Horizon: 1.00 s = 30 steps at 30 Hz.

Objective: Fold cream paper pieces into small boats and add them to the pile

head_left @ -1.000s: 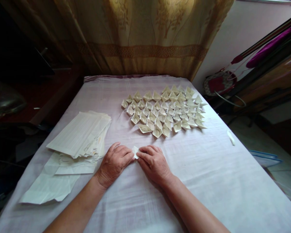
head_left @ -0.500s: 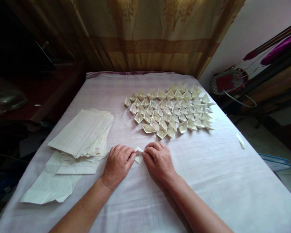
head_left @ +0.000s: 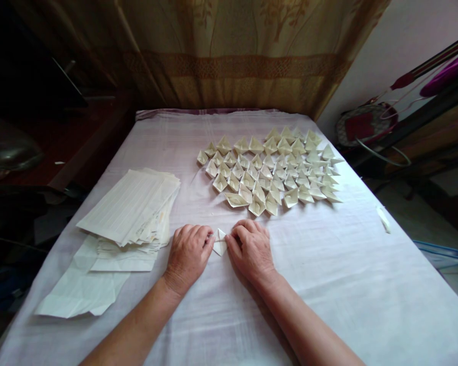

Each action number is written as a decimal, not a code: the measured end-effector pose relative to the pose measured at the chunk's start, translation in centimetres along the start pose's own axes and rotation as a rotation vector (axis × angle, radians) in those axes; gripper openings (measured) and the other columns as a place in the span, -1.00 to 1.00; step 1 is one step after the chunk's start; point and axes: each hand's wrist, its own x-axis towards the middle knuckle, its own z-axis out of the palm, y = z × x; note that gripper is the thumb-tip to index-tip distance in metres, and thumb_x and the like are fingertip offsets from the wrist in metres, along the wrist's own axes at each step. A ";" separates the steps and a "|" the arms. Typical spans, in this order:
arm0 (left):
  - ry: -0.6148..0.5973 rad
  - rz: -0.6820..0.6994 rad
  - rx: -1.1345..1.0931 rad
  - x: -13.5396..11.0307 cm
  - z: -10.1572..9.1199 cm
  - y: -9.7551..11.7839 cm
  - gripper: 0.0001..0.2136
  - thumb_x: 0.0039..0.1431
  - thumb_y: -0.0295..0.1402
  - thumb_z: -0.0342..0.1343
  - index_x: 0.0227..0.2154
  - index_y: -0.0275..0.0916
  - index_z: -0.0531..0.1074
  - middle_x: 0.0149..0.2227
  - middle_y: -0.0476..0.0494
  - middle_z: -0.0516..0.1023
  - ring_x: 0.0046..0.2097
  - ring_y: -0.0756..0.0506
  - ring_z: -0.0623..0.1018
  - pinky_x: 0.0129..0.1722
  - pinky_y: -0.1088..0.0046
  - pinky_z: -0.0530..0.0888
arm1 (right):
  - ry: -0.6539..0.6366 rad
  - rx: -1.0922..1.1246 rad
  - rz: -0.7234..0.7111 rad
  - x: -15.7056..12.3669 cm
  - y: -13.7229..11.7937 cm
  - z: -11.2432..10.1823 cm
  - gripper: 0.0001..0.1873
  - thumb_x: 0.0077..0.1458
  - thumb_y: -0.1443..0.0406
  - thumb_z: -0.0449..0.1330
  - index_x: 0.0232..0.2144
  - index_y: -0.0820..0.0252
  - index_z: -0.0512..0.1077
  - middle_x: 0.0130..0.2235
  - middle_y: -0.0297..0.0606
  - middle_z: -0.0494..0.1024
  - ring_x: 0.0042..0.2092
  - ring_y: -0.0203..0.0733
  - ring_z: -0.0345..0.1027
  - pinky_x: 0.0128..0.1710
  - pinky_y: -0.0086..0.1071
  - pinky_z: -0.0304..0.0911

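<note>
Head view, paper folding by hand. Nearest is bare cloth (head_left: 221, 315), with a crumpled sheet (head_left: 78, 290) at the left, its far end under the stack (head_left: 130, 203). The left hand (head_left: 187, 256) pinches one side corner of a small folded paper (head_left: 220, 247) between thumb and fingers; the right hand (head_left: 252, 251) pinches the opposite corner, so each grip is closed on it. The paper lies between the fingertips, on or just above the cloth; which, cannot be told. A second ago the fingers hid much of it; they now stand a little farther apart, and a pale diamond with creases shows. This suggests a fold being spread or squared, the piece being flatter than the finished boats (head_left: 264, 184). These fill rows beyond the hands, toward the right, their arrangement unchanged and untouched. The patterned curtain (head_left: 232, 43) closes the far side.
</note>
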 end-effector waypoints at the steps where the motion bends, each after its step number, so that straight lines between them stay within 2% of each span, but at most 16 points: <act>1: -0.003 -0.002 0.004 0.0 0.0 0.0 -0.97 0.24 -0.37 0.14 -0.30 -0.17 0.40 -0.34 -0.02 0.54 -0.24 -0.15 0.45 -0.19 0.31 0.27 | 0.000 -0.005 0.007 0.0 -0.1 0.0 -0.85 0.12 0.30 0.23 -0.49 0.15 0.40 -0.26 -0.27 0.50 -0.18 -0.14 0.28 -0.14 -0.25 0.02; 11: -0.010 -0.019 0.005 0.1 0.1 0.1 -0.95 0.26 -0.36 0.12 -0.34 -0.17 0.41 -0.35 -0.03 0.54 -0.24 -0.14 0.44 -0.19 0.31 0.26 | -0.001 -0.065 0.046 0.2 -0.6 0.2 -0.84 0.10 0.30 0.26 -0.50 0.15 0.39 -0.29 -0.28 0.50 -0.20 -0.13 0.25 -0.18 -0.25 -0.02; 14: -0.015 -0.015 -0.012 0.1 0.1 0.0 -0.96 0.26 -0.36 0.11 -0.32 -0.16 0.43 -0.34 -0.03 0.54 -0.24 -0.13 0.44 -0.19 0.31 0.27 | 0.034 -0.038 0.047 0.1 -0.6 0.3 -0.95 0.10 0.33 0.26 -0.40 0.13 0.44 -0.29 -0.31 0.49 -0.20 -0.13 0.26 -0.18 -0.26 -0.03; 16: -0.012 0.005 -0.024 0.0 0.2 -0.2 -0.96 0.26 -0.35 0.12 -0.27 -0.13 0.46 -0.32 -0.03 0.54 -0.23 -0.13 0.44 -0.19 0.31 0.27 | 0.039 -0.005 0.030 0.1 -0.6 0.4 -0.96 0.11 0.34 0.25 -0.34 0.09 0.48 -0.26 -0.32 0.51 -0.18 -0.14 0.26 -0.17 -0.26 -0.04; 22: 0.009 0.047 -0.055 -0.2 0.5 -0.6 -0.87 0.25 -0.36 0.14 -0.17 -0.05 0.52 -0.29 -0.03 0.53 -0.21 -0.11 0.46 -0.18 0.32 0.28 | 0.021 0.058 0.011 0.1 -0.7 0.7 -0.90 0.14 0.38 0.25 -0.39 0.06 0.51 -0.23 -0.35 0.53 -0.15 -0.18 0.29 -0.14 -0.27 -0.05; 26: -0.021 0.013 -0.076 0.0 0.3 -0.5 -0.88 0.26 -0.33 0.14 -0.19 -0.06 0.53 -0.27 -0.03 0.54 -0.19 -0.11 0.47 -0.16 0.31 0.29 | 0.023 0.061 0.002 0.1 -0.9 0.6 -0.90 0.13 0.38 0.25 -0.38 0.07 0.52 -0.24 -0.34 0.52 -0.15 -0.19 0.29 -0.13 -0.27 -0.05; 30: -0.051 -0.028 -0.095 0.3 0.0 -0.1 -0.91 0.26 -0.32 0.14 -0.23 -0.07 0.53 -0.26 -0.02 0.55 -0.18 -0.11 0.48 -0.15 0.30 0.28 | 0.013 0.048 0.013 0.2 -1.3 0.3 -0.97 0.10 0.30 0.28 -0.40 0.07 0.51 -0.25 -0.34 0.50 -0.15 -0.18 0.28 -0.14 -0.27 -0.05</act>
